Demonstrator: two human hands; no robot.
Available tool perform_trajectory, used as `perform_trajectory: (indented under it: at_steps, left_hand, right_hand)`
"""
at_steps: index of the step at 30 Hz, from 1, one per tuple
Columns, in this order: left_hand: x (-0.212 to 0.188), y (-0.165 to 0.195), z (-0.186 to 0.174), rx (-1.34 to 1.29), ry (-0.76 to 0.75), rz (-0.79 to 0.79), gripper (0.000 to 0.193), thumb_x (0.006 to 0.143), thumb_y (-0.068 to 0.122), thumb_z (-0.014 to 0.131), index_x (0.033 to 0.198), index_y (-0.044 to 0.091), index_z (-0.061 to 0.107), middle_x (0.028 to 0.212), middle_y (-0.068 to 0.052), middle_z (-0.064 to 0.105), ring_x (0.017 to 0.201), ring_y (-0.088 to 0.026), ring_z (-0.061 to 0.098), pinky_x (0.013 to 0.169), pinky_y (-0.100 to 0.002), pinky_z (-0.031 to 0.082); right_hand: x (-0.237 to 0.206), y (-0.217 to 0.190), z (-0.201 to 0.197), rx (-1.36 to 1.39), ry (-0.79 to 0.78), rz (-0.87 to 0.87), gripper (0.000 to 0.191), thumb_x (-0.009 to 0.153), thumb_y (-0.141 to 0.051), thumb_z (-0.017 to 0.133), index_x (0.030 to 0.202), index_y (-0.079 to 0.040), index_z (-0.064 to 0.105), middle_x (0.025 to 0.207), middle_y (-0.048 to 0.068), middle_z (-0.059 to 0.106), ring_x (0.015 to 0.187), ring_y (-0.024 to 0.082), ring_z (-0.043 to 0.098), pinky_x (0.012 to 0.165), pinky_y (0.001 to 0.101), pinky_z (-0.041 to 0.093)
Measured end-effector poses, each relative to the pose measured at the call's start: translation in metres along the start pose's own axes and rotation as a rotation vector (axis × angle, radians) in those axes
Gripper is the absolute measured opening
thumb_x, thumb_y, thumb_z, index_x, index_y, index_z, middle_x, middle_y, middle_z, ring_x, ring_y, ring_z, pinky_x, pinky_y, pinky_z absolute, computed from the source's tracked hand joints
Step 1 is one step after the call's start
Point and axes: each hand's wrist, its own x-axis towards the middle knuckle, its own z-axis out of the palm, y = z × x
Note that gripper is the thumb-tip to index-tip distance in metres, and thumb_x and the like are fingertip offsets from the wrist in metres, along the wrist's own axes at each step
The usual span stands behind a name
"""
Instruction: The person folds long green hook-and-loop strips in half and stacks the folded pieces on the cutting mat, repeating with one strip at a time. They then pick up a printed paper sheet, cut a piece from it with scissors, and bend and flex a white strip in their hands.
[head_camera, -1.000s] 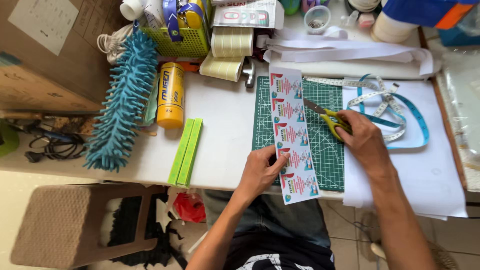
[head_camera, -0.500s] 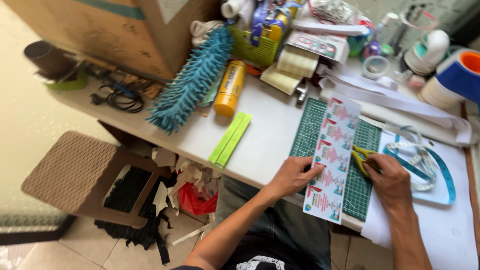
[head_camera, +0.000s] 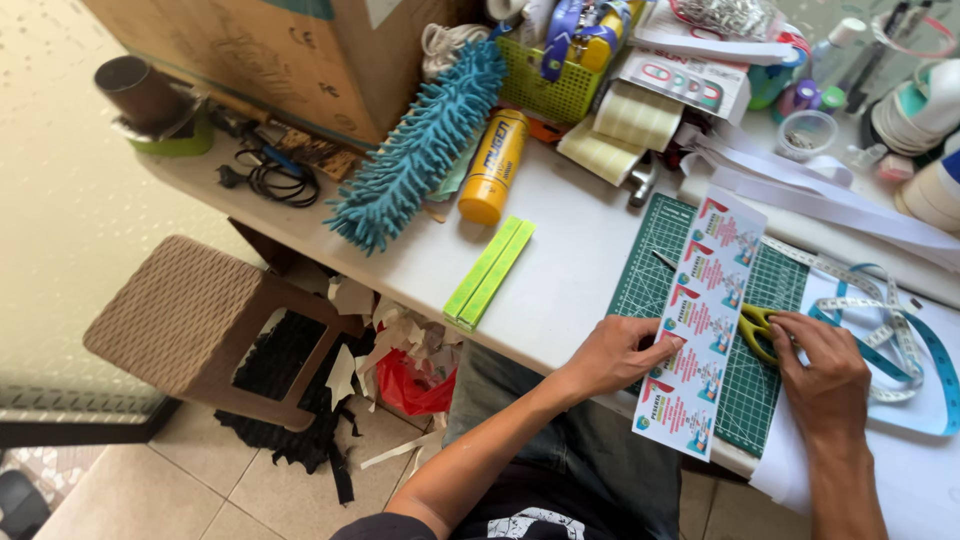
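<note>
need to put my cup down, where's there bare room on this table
Bare white tabletop lies between the yellow-green ruler and the green cutting mat, below the yellow can. The back edge is crowded around the green basket.
</note>
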Motion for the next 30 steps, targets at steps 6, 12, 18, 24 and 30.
perform_trajectory:
  at_steps: [6, 12, 18, 24, 30]
  left_hand:
    - [0.002, 0.001, 0.001, 0.007, 0.002, 0.034, 0.034, 0.102, 0.034, 0.063, 0.113, 0.005, 0.076, 0.070, -0.006, 0.072, 0.057, -0.010, 0.063, 0.051, -0.028, 0.047]
    - [0.004, 0.001, 0.003, 0.001, -0.001, 0.038, 0.034, 0.102, 0.033, 0.063, 0.112, 0.004, 0.076, 0.071, -0.005, 0.072, 0.058, -0.008, 0.065, 0.052, -0.027, 0.049]
    - [0.005, 0.003, 0.003, 0.014, -0.004, 0.029, 0.033, 0.102, 0.032, 0.062, 0.108, 0.002, 0.075, 0.070, -0.006, 0.071, 0.058, -0.010, 0.062, 0.052, -0.029, 0.048]
    - [0.008, 0.009, 0.005, 0.084, -0.006, -0.006, 0.033, 0.102, 0.032, 0.061, 0.105, 0.002, 0.075, 0.068, -0.007, 0.069, 0.056, -0.011, 0.061, 0.052, -0.029, 0.047]
    - [0.009, 0.013, 0.006, 0.002, 0.000, -0.038, 0.033, 0.101, 0.031, 0.063, 0.105, 0.000, 0.076, 0.068, -0.007, 0.070, 0.057, -0.011, 0.061, 0.050, -0.030, 0.046]
  right_hand:
    - [0.000, 0.013, 0.003, -0.020, -0.014, 0.041, 0.012, 0.107, -0.019, 0.072, 0.110, -0.009, 0.077, 0.111, 0.005, 0.076, 0.100, 0.020, 0.070, 0.092, 0.0320, 0.056]
    - [0.000, 0.019, 0.004, -0.003, -0.033, 0.059, 0.013, 0.106, -0.020, 0.072, 0.106, -0.009, 0.077, 0.108, 0.006, 0.077, 0.097, 0.020, 0.071, 0.092, 0.0339, 0.056]
    - [0.003, 0.017, 0.002, 0.003, -0.029, 0.046, 0.012, 0.103, -0.019, 0.072, 0.106, -0.008, 0.077, 0.107, 0.007, 0.076, 0.098, 0.023, 0.070, 0.093, 0.0363, 0.055]
    - [0.008, 0.017, -0.001, 0.048, -0.015, 0.041, 0.012, 0.100, -0.016, 0.071, 0.105, -0.006, 0.076, 0.108, 0.008, 0.076, 0.102, 0.027, 0.070, 0.095, 0.0401, 0.053]
    - [0.010, 0.021, -0.001, 0.027, -0.030, 0.047, 0.012, 0.097, -0.016, 0.072, 0.103, -0.006, 0.077, 0.105, 0.009, 0.077, 0.098, 0.025, 0.071, 0.090, 0.0406, 0.054]
